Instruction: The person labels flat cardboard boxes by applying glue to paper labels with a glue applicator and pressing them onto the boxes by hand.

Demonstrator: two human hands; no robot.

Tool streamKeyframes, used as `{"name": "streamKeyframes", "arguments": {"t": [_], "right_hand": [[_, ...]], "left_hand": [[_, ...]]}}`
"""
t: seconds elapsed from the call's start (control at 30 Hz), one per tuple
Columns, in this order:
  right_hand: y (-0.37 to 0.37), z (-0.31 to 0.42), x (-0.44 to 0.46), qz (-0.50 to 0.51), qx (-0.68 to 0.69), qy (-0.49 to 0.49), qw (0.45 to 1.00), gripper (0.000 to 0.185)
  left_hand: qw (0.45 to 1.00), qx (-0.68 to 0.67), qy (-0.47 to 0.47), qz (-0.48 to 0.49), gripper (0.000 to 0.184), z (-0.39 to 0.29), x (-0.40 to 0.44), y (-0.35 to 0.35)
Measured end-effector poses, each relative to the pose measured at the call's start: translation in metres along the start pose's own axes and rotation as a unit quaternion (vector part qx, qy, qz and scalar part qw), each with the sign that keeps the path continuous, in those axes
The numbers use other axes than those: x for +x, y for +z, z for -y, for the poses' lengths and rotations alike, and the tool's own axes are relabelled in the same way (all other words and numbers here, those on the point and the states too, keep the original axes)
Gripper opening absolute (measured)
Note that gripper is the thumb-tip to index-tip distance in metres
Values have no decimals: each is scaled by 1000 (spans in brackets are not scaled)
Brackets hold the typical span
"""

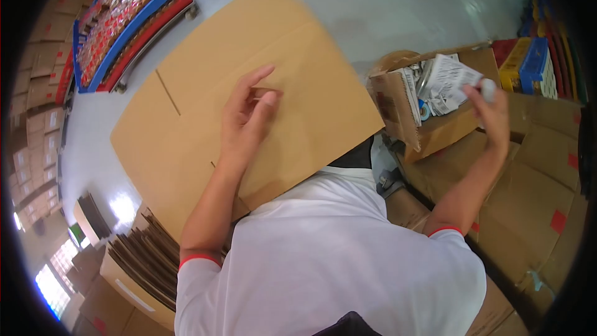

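Observation:
A large flat cardboard box (311, 81), folded flat, lies across my lap. My left hand (249, 112) is over its middle, fingers loosely bent and apart, holding nothing. To the right, my right hand (488, 109) is above an open cardboard carton (398, 102). Its fingers are closed at the right end of a printed paper sheet (451, 78). Something whitish (488, 90) is at the fingertips; I cannot tell whether it is a finger covering or a separate object. More papers and a blue roll (425, 111) lie in the carton.
Upright flattened cardboard (146, 246) stands at lower left. Closed cartons with red labels (528, 180) are on the right. A blue and red wheeled crate (124, 25) holding packed goods is at upper left. Yellow and blue crates (528, 65) stand behind the open carton.

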State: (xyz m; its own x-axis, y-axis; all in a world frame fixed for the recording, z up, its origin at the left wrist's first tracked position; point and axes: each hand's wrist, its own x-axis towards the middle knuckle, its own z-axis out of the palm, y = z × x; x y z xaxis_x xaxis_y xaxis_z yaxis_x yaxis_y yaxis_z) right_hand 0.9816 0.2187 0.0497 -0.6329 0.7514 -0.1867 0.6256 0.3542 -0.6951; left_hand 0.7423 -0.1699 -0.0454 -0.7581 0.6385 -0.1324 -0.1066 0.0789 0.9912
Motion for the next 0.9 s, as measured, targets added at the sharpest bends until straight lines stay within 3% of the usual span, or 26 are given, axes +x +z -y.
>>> {"name": "streamKeyframes", "arguments": {"t": [0.03,0.07,0.1,0.13,0.17,0.23,0.33,0.4,0.47,0.5,0.53,0.57,0.6,0.67,0.7,0.77,0.9], "right_hand": [[11,23,-9,12,-1,-6,1000,18],[30,49,-18,-58,31,-64,996,14],[52,71,-26,-127,65,-121,982,11],[80,86,-31,-105,43,-246,963,10],[109,97,-37,-84,21,-368,926,14],[159,116,-48,-6,2,-440,898,23],[201,131,-56,63,-6,-469,881,29],[220,129,-56,118,51,-458,879,30],[218,138,-44,84,68,-482,870,24],[217,137,-36,70,112,-453,882,24],[216,137,-28,55,158,-425,890,36],[216,133,-19,65,229,-344,908,60],[214,130,-8,70,227,-348,907,60],[215,129,12,222,436,-190,851,84],[227,132,16,227,434,-192,851,84],[263,143,15,216,512,-93,826,85],[310,171,8,206,531,-73,819,83]], "left_hand": [[1000,17,-2,-11,45,-8,-4,3],[999,35,-4,-22,48,-17,-8,7],[993,76,90,-21,52,-29,-10,17],[975,119,184,-19,58,-36,-12,23],[974,124,185,-31,58,-39,-14,24],[946,191,261,-20,67,-40,-17,19],[911,298,286,8,64,-27,-17,-4],[918,311,244,16,58,-12,-28,-36],[925,322,202,26,53,-1,-35,-60],[926,321,201,0,48,4,-35,-68],[926,319,200,-26,45,6,-36,-74],[927,318,197,-33,45,6,-36,-80],[935,313,166,-14,45,4,-35,-85],[943,306,135,-3,46,-1,-32,-90],[949,291,123,17,44,-3,-29,-90],[954,276,112,35,41,-5,-23,-89],[950,278,130,56,45,2,-15,-91]]}}
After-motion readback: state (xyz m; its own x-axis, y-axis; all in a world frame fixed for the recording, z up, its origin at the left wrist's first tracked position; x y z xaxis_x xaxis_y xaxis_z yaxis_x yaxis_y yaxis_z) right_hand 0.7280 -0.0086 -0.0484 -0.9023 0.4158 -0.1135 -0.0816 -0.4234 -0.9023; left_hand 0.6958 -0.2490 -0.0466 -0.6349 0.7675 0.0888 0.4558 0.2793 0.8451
